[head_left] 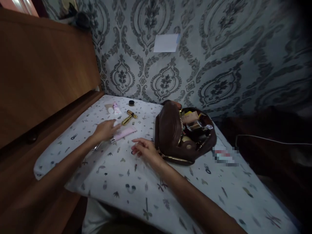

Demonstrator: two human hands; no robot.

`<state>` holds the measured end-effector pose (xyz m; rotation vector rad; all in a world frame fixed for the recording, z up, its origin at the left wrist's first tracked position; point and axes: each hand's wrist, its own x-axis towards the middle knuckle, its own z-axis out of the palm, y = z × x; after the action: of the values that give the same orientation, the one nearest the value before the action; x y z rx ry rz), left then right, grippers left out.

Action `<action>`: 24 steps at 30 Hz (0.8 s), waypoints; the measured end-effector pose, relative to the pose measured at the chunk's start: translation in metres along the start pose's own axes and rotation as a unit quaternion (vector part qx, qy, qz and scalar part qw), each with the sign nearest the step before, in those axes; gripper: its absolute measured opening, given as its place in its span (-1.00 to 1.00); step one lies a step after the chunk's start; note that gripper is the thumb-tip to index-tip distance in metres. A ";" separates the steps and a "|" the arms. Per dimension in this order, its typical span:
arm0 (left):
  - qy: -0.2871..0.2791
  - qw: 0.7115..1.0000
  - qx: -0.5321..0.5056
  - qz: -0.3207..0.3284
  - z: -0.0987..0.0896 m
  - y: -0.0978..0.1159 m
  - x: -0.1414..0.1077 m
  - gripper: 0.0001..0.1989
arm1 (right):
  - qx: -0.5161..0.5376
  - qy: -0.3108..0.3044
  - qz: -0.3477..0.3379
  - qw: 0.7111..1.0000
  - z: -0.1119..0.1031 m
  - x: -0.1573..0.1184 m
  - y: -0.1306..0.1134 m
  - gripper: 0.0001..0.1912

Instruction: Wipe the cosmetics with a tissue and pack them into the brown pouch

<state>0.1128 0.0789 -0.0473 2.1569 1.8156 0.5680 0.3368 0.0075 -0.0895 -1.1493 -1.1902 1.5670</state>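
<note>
My left hand (pixel 106 130) is over the left part of the patterned cloth, its fingers closed on a small white item (pixel 117 123) too blurred to name. Just beside it lies a pink tube (pixel 124 133) with a silvery cap. My right hand (pixel 145 150) hovers left of the brown bag (pixel 169 126), fingers apart and nothing in them. The bag is unzipped, and cosmetics (pixel 192 125) show inside it. Two gold tubes (pixel 128 119) lie touching beyond my left hand. Farther back are a small dark jar (pixel 131 103) and two small tubes (pixel 116 109).
A wooden cabinet (pixel 48 65) rises along the left. Patterned wallpaper (pixel 165 81) with a white sheet (pixel 166 43) stands behind the cloth-covered surface (pixel 136 201). To the right, a blurred-out packet (pixel 224 156) lies near the edge, and a white cable (pixel 268 139) runs beyond.
</note>
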 end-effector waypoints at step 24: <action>0.002 0.990 -0.129 0.047 0.056 0.064 -0.035 -0.49 | 0.290 -0.058 -0.002 0.955 0.017 0.013 0.029 -0.29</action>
<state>0.1900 0.0359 -0.0733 2.0729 1.5500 0.7817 0.3148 0.0105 -0.1179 -0.6743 -0.7161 1.8332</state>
